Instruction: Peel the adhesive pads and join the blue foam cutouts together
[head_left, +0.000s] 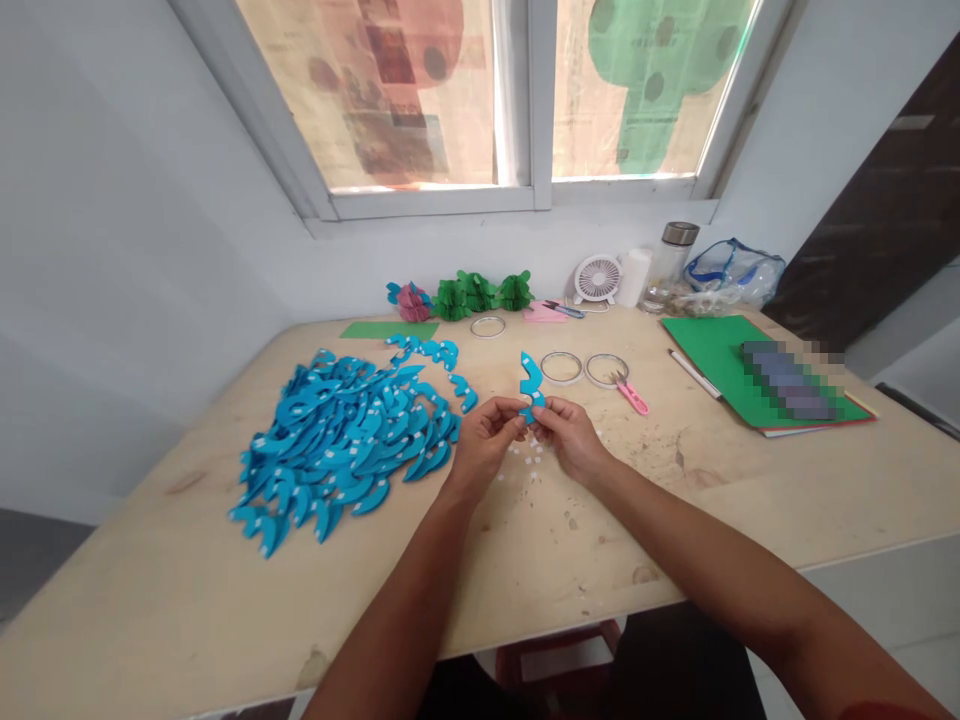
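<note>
**a slim blue cut-out (532, 383) is pointing away from the fingertips, right of the blue pile (352, 430)**

from where i'm standing, the blue cut-out is being held up a little past the right edge of the blue pile, between the left hand (486, 440) and the right hand (574, 437). its long axis is running away from the wrists, almost straight out beyond the fingertips, so most of its length is sitting on the far side of the grip. the left hand is resting nearer the pile, the right hand farther from it, yet neither is clearly closer to the piece: both are meeting at its near end.

the left thumb and forefinger are pinching that end from the pile's side, and the right thumb and forefinger are pressing in from the opposite side. the other fingers are curling under; whether they are touching the piece, i can't tell.

the cut-out is showing the same bright blue as the pile, its outline winding in and out and narrowing to a tip at the far end. small white patches (527, 361) are dotting it, and i can't tell whether i'm seeing one layer or several. just right of the pile, tiny white bits (534, 459) are lying scattered below the hands.
</note>
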